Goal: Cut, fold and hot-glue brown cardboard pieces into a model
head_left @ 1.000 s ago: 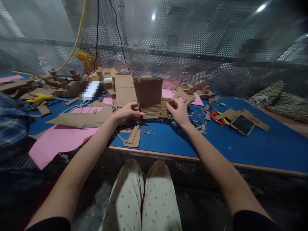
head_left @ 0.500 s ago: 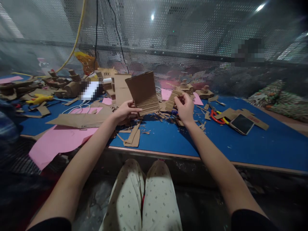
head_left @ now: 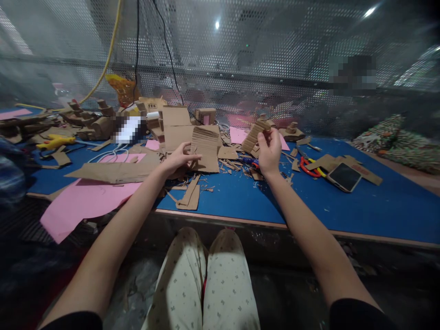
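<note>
My left hand (head_left: 178,159) grips the lower left edge of a brown corrugated cardboard sheet (head_left: 206,145), which tilts back low over the blue table (head_left: 360,206). Raised to the right, my right hand (head_left: 269,149) pinches a narrow strip of corrugated cardboard (head_left: 253,134) that slants up and to the right. The strip and the sheet are apart. Cardboard scraps (head_left: 189,192) lie on the table below both hands.
Pink paper (head_left: 82,199) and a large cardboard sheet (head_left: 113,170) lie at the left. A phone (head_left: 344,177) and red-handled scissors (head_left: 309,166) lie at the right. Cardboard models (head_left: 92,120) and a yellow glue gun (head_left: 55,140) stand at the back left, in front of a perforated metal screen (head_left: 275,59).
The strip came away from the sheet's right side in my right hand and rose to the right. My left hand tipped the sheet from upright to nearly flat.
</note>
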### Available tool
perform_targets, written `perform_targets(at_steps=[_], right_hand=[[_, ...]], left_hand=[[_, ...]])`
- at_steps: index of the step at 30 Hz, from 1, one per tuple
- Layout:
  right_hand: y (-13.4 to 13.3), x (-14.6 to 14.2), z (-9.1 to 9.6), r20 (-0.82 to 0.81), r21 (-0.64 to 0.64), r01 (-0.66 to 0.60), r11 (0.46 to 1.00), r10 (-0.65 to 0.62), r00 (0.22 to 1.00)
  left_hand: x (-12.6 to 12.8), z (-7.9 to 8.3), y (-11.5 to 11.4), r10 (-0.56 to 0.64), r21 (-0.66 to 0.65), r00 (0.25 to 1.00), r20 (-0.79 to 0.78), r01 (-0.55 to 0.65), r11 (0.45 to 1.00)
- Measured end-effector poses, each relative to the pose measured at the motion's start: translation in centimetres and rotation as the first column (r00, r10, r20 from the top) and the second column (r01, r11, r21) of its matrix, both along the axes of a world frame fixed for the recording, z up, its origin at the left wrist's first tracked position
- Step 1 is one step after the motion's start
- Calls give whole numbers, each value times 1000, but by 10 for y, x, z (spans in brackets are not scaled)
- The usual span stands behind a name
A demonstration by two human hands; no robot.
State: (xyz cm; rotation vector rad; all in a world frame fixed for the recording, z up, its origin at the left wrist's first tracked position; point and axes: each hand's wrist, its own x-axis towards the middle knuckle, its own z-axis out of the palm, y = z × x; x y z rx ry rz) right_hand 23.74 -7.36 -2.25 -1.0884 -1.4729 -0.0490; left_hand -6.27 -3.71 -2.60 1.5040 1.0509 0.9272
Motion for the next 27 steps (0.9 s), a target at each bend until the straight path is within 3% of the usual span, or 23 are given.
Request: perform_targets(at_steps=[7, 11, 13, 15, 17, 19, 21, 24, 27], right_hand=[[-7, -11, 4, -68, 164, 214, 963, -205, 976], [-8, -11, 6, -85, 102, 107, 989, -99, 992], [-8, -12, 7, -93, 49, 35, 998, -30, 995], [-8, -14, 6, -123, 0, -42, 999, 41, 992], [-8, -17, 6, -170, -49, -122, 991, 113, 979], [-8, -19, 5, -211, -93, -188, 978, 165, 963], [-8, -21, 3, -235, -119, -235, 965, 203, 951], [-6, -22, 0, -258, -119, -269, 956, 232, 938], [-3, -21, -2, -257, -135, -275, 952, 234, 938]], left_hand=[[-2, -2, 3, 2, 51, 1000, 8, -2, 999], [-1, -5, 5, 17, 70, 1000, -19, -16, 997], [-3, -6, 6, 62, 157, 997, -54, -53, 986], [-4, -5, 6, 191, 340, 978, -84, -152, 928], [-3, 1, 2, 346, 542, 936, -67, -257, 800], [5, 10, -4, 396, 653, 916, -59, -265, 710], [22, 20, -9, 331, 675, 933, -144, -153, 722], [59, 29, -12, 120, 623, 954, -274, 81, 778], [90, 27, -9, -47, 574, 972, -230, 174, 800]])
